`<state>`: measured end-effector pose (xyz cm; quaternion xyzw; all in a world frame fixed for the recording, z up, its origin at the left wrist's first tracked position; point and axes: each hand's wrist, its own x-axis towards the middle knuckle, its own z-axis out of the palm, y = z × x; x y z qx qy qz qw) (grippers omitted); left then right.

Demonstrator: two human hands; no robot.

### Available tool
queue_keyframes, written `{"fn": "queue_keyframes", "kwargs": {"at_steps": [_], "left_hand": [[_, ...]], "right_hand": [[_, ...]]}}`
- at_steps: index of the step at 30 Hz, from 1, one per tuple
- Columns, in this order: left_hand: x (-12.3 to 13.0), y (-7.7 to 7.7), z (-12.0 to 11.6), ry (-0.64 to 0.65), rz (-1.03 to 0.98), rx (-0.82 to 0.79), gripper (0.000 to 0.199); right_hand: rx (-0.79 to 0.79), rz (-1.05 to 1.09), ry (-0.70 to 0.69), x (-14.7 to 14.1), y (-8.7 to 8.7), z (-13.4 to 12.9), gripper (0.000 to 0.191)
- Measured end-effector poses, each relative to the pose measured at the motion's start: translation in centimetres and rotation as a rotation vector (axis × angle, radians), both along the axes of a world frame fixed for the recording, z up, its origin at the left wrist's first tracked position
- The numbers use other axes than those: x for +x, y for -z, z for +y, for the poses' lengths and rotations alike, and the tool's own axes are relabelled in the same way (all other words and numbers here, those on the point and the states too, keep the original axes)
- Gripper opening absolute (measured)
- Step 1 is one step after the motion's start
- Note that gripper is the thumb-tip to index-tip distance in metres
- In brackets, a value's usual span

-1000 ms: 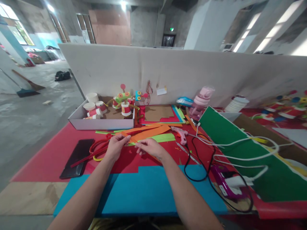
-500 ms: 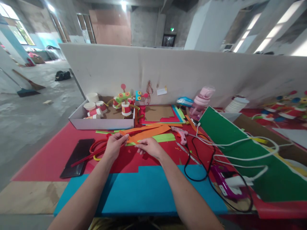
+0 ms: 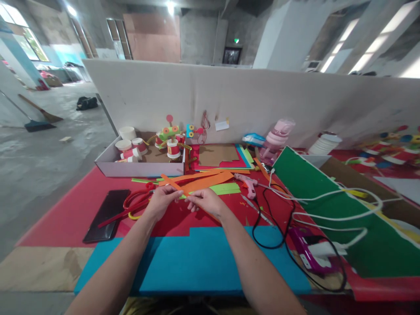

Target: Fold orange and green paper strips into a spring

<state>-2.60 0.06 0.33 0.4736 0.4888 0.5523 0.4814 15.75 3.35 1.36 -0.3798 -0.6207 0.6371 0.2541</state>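
Observation:
Both my hands pinch a narrow orange paper strip above the red sheet. My left hand grips it between thumb and fingers, with one end sticking out up and to the left. Close beside it, my right hand is closed on the same strip, which runs on beneath that hand. Wider orange paper strips lie just behind my hands, with light green paper pieces by them. Red-handled scissors rest left of my left hand, partly over a black phone.
A white box with paper cups and a cup figure stands at back left. Right of my hands lie a pink glue gun, a pen-like tool, looping cables and a purple power strip. A green board leans at right.
The narrow orange strip has been turned and shifted between my fingers, so its end now points up-left past my left hand. My left hand has moved slightly to the right.

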Motion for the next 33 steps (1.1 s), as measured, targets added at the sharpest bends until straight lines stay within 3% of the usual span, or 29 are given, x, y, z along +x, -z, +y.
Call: {"fn": "queue_keyframes", "kwargs": {"at_steps": [4, 11, 19, 21, 23, 25, 28, 30, 31, 33], "left_hand": [[0.8, 0.3, -0.1, 0.059, 0.056, -0.027, 0.025], [-1.2, -0.2, 0.4, -0.144, -0.042, -0.007, 0.03], [-2.1, -1.1, 0.1, -0.182, -0.152, 0.038, 0.026], [-2.1, -1.0, 0.1, -0.159, -0.214, 0.009, 0.025], [-2.4, -1.0, 0.3, -0.173, -0.269, -0.012, 0.025], [-2.9, -1.0, 0.5, -0.228, -0.324, -0.002, 0.027], [-3.6, -1.1, 0.9, -0.317, -0.437, 0.022, 0.027], [-3.5, -1.1, 0.9, -0.33, -0.512, -0.016, 0.027], [-3.1, -1.0, 0.9, -0.316, -0.548, -0.046, 0.026], [-1.8, -0.7, 0.8, -0.248, -0.625, -0.087, 0.025]], "right_hand": [[0.008, -0.009, -0.014, -0.1, 0.2, 0.0, 0.028], [0.018, -0.009, -0.041, 0.5, 0.8, 0.3, 0.035], [0.03, -0.023, -0.152, 1.3, 0.9, 0.7, 0.042], [0.069, -0.069, -0.182, 1.8, 0.9, 1.0, 0.039], [0.214, -0.179, -0.179, 2.5, 0.7, 1.5, 0.032], [0.501, -0.317, -0.01, 3.4, 0.0, 2.0, 0.023], [0.951, -0.38, 0.585, 4.2, -1.4, 2.1, 0.02], [1.068, -0.294, 0.887, 3.8, -1.9, 1.5, 0.028], [1.063, -0.243, 0.915, 3.3, -1.9, 1.1, 0.029], [0.933, -0.163, 0.795, 1.7, -1.4, 0.2, 0.029]]}}
